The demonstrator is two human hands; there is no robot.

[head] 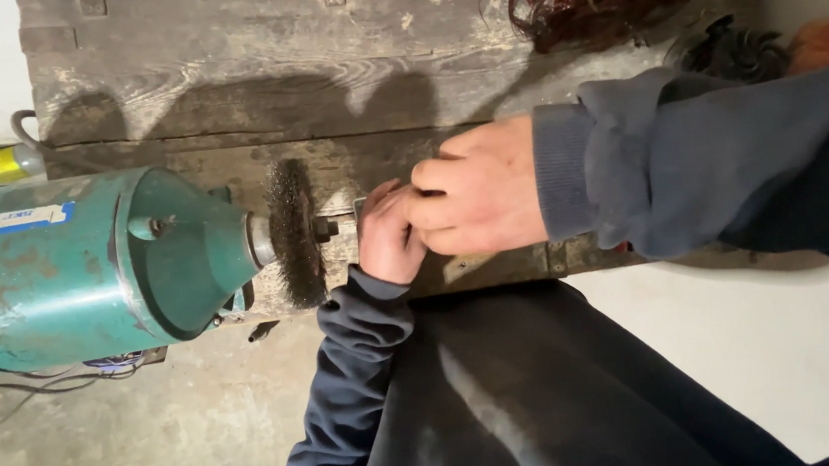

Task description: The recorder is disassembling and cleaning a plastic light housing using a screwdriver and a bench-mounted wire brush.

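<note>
Head view: both hands [438, 216] clasped together beside wire wheel [295, 231].

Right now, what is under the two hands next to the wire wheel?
Under the right hand and left hand a worn wooden bench shows, beside the wire wheel. Whatever the fingers hold is covered.

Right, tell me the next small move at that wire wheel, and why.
Probably ease both hands slightly toward the wire wheel. The left hand and right hand are clasped together beside its hub, but whatever they hold is hidden, and no contact with the bristles shows yet. Keep fingers clear.
</note>
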